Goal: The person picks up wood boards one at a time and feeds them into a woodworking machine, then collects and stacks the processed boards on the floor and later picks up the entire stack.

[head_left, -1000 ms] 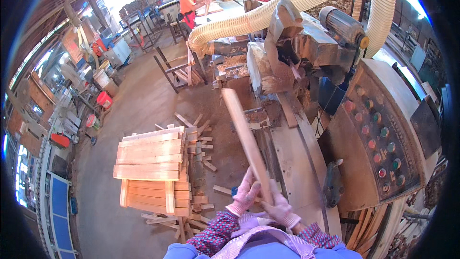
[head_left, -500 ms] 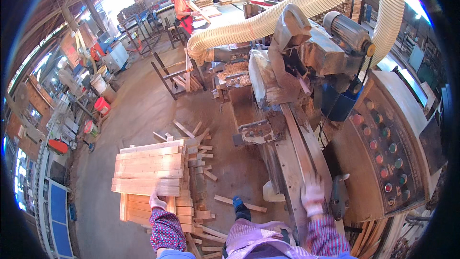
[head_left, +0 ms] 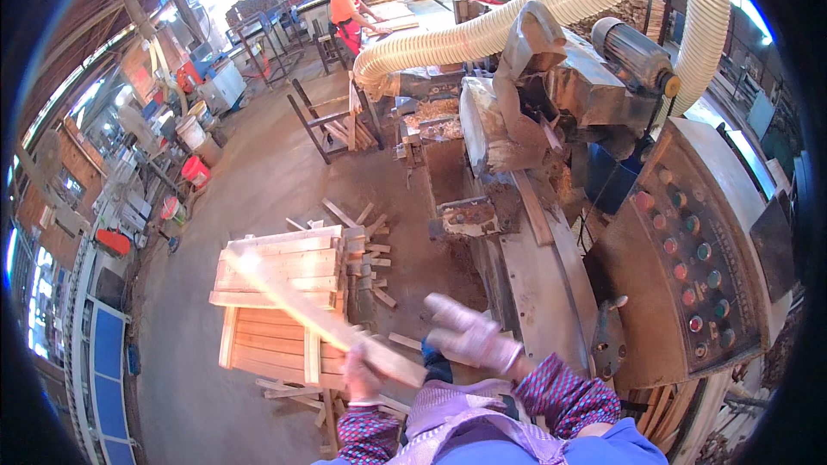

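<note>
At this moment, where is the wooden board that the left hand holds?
In the head view, left of centre, the wooden board slants from the left hand across the view of the plank stack.

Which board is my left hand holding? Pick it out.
The long pale board, slanting forward-left, gripped near its lower end by your left hand. The stacked boards and the brownish board on the machine bed lie unheld.
</note>
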`<state>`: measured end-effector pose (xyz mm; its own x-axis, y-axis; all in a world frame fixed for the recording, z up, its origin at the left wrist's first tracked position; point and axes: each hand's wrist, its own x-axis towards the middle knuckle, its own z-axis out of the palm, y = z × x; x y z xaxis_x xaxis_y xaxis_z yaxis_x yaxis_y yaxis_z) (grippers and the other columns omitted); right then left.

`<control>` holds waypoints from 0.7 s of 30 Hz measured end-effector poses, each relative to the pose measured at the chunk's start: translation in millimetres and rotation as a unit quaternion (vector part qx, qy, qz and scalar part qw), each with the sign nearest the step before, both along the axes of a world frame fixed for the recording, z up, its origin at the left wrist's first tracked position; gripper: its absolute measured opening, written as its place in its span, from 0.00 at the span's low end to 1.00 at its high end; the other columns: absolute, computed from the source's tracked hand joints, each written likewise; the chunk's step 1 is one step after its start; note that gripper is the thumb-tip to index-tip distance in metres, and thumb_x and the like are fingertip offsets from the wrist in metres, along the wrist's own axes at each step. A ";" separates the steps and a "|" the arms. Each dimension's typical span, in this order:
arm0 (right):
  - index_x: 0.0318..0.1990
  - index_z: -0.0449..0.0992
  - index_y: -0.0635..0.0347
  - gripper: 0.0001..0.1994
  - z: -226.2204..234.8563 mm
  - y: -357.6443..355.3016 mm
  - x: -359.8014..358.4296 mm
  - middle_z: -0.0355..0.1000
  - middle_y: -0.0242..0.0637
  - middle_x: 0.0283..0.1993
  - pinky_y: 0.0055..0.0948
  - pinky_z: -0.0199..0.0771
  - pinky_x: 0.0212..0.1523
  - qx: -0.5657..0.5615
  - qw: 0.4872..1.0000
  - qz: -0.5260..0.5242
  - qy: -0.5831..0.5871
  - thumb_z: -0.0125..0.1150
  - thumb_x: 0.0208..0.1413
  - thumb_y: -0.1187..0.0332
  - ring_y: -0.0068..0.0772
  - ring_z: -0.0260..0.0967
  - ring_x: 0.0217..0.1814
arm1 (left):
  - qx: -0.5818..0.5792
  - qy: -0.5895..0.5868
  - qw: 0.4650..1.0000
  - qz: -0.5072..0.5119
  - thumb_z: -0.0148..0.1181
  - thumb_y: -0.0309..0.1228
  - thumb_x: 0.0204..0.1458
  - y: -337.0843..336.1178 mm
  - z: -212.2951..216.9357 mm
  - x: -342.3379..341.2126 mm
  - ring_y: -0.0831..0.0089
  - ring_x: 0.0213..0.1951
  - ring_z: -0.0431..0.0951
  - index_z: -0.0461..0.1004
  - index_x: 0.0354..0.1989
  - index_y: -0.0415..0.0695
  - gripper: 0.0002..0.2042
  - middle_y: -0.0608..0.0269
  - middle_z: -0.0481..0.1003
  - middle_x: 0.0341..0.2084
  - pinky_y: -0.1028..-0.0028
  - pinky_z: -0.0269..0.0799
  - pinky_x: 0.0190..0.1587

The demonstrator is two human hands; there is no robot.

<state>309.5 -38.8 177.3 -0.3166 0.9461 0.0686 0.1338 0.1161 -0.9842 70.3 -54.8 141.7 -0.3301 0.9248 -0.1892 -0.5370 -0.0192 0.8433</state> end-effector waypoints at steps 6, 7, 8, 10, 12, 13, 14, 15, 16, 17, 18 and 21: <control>0.72 0.50 0.62 0.42 -28.3 -97.6 -5.5 0.51 0.57 0.73 0.36 0.55 0.71 0.046 0.983 -0.099 -0.146 0.68 0.53 0.60 0.49 0.52 0.75 | -0.013 0.012 0.985 -0.169 0.64 0.37 0.57 -2.1 -25.3 103.4 0.71 0.37 0.77 0.67 0.54 0.45 0.20 0.63 0.75 0.40 0.69 0.77 0.41; 0.71 0.53 0.63 0.41 -26.1 -115.9 4.7 0.54 0.57 0.71 0.36 0.57 0.71 0.035 0.978 -0.144 -0.144 0.68 0.53 0.61 0.48 0.54 0.74 | -0.010 0.006 0.979 -0.203 0.66 0.38 0.56 -4.1 -35.2 115.1 0.72 0.37 0.77 0.67 0.55 0.46 0.21 0.63 0.75 0.42 0.69 0.77 0.41; 0.70 0.54 0.66 0.40 -11.3 -138.2 14.6 0.53 0.61 0.71 0.37 0.50 0.74 -0.077 0.976 -0.185 -0.081 0.66 0.54 0.60 0.54 0.50 0.75 | 0.005 0.001 0.975 -0.221 0.66 0.39 0.56 -7.8 -34.3 133.7 0.73 0.36 0.76 0.67 0.55 0.46 0.22 0.65 0.74 0.41 0.70 0.78 0.38; 0.68 0.58 0.66 0.34 -22.4 -186.7 35.5 0.57 0.58 0.69 0.35 0.55 0.71 -0.066 0.930 -0.285 -0.221 0.61 0.56 0.62 0.54 0.57 0.71 | -0.057 -0.013 0.950 -0.307 0.66 0.40 0.56 -7.3 -40.3 148.2 0.76 0.34 0.75 0.66 0.58 0.46 0.25 0.67 0.73 0.36 0.73 0.79 0.31; 0.65 0.62 0.67 0.31 -32.9 -220.7 62.3 0.61 0.57 0.65 0.49 0.57 0.69 -0.187 0.888 -0.284 -0.311 0.59 0.55 0.65 0.56 0.60 0.67 | -0.064 -0.008 0.940 -0.334 0.65 0.40 0.57 -8.7 -37.3 155.1 0.75 0.29 0.76 0.66 0.55 0.45 0.22 0.65 0.73 0.32 0.72 0.80 0.30; 0.64 0.63 0.67 0.29 -36.9 -228.1 73.7 0.62 0.57 0.64 0.53 0.57 0.68 -0.214 0.863 -0.283 -0.361 0.58 0.54 0.65 0.56 0.61 0.65 | -0.061 0.009 0.939 -0.337 0.63 0.40 0.58 -9.5 -38.2 154.8 0.73 0.27 0.78 0.67 0.49 0.44 0.18 0.63 0.74 0.32 0.70 0.81 0.31; 0.63 0.64 0.67 0.29 -44.2 -225.1 80.2 0.62 0.57 0.64 0.54 0.57 0.68 -0.171 0.838 -0.295 -0.426 0.58 0.54 0.65 0.56 0.61 0.66 | -0.075 -0.008 0.936 -0.344 0.64 0.39 0.58 -11.2 -43.3 153.7 0.74 0.29 0.77 0.67 0.53 0.45 0.19 0.64 0.74 0.33 0.71 0.81 0.31; 0.63 0.64 0.67 0.29 -51.9 -220.9 86.1 0.62 0.57 0.65 0.55 0.56 0.68 -0.129 0.804 -0.317 -0.486 0.58 0.54 0.65 0.56 0.60 0.66 | -0.084 -0.026 0.928 -0.362 0.64 0.38 0.58 -11.6 -48.5 157.1 0.75 0.31 0.76 0.66 0.57 0.45 0.22 0.65 0.73 0.34 0.72 0.80 0.31; 0.63 0.64 0.66 0.29 -62.7 -210.3 92.1 0.62 0.56 0.65 0.56 0.56 0.68 -0.082 0.770 -0.325 -0.544 0.58 0.54 0.65 0.56 0.60 0.66 | -0.095 -0.042 0.924 -0.368 0.65 0.37 0.57 -10.9 -52.9 156.0 0.77 0.34 0.76 0.65 0.60 0.46 0.24 0.67 0.73 0.35 0.73 0.80 0.32; 0.63 0.64 0.66 0.28 -75.1 -197.9 98.7 0.62 0.56 0.65 0.56 0.55 0.69 -0.034 0.731 -0.329 -0.597 0.58 0.54 0.65 0.56 0.59 0.67 | -0.093 -0.036 0.926 -0.363 0.64 0.36 0.58 -8.8 -55.9 154.9 0.77 0.34 0.76 0.65 0.60 0.46 0.24 0.67 0.73 0.35 0.73 0.80 0.32; 0.62 0.65 0.66 0.28 -89.6 -184.9 104.5 0.62 0.56 0.65 0.57 0.55 0.69 0.016 0.689 -0.331 -0.645 0.57 0.53 0.65 0.56 0.59 0.67 | -0.091 -0.029 0.929 -0.357 0.64 0.36 0.58 -6.6 -58.6 151.2 0.77 0.34 0.76 0.65 0.60 0.46 0.23 0.67 0.73 0.35 0.73 0.80 0.32; 0.63 0.65 0.62 0.28 -133.5 -75.0 164.3 0.60 0.51 0.68 0.55 0.49 0.71 0.077 0.670 -0.333 -0.659 0.54 0.54 0.62 0.54 0.54 0.70 | -0.088 -0.030 0.934 -0.346 0.62 0.36 0.59 3.1 -55.6 153.2 0.75 0.33 0.77 0.66 0.57 0.44 0.20 0.66 0.74 0.35 0.71 0.81 0.33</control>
